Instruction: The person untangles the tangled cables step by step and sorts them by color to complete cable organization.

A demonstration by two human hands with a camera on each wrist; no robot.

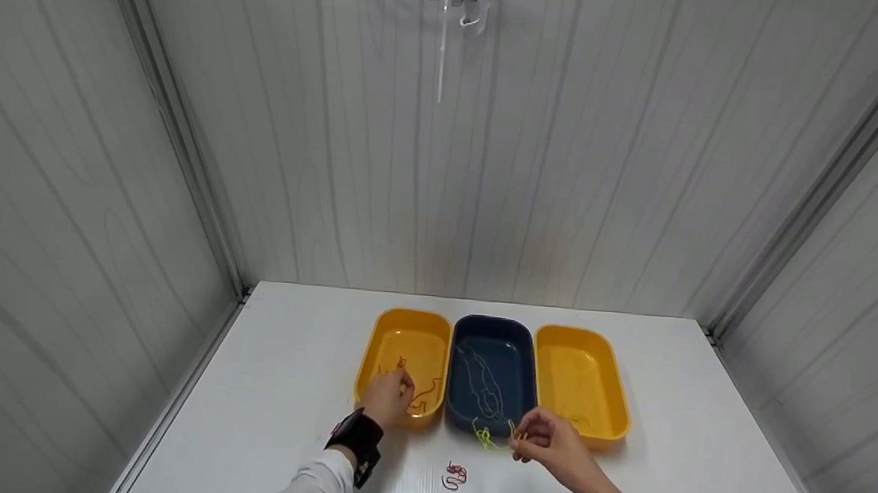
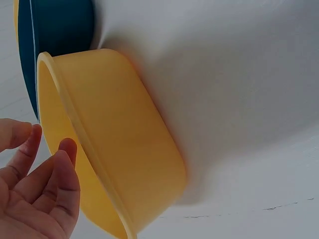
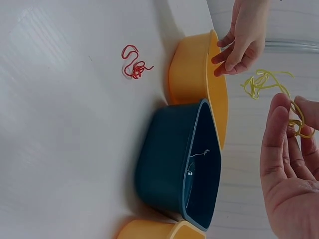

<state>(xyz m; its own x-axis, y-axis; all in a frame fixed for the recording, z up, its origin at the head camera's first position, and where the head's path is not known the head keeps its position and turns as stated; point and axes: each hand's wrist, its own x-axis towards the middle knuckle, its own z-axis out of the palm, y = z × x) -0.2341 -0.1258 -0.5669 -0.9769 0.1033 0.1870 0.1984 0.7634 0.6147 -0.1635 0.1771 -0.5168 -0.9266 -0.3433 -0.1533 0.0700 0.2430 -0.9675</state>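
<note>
My right hand pinches a tangled yellow string between thumb and fingers. One knotted part of that string hangs out past the fingertips, near the front of the dark blue bin. My left hand is over the front of the left yellow bin. Its fingers are loosely bent, and nothing shows between them in either wrist view. Inside that bin lie several orange-red strings, partly behind the hand. On the table in front of the bins lies a tangled red string.
A second yellow bin stands to the right of the blue one, with a faint yellow-green string in it. White strings lie in the blue bin. Panel walls enclose the white table at the back and sides.
</note>
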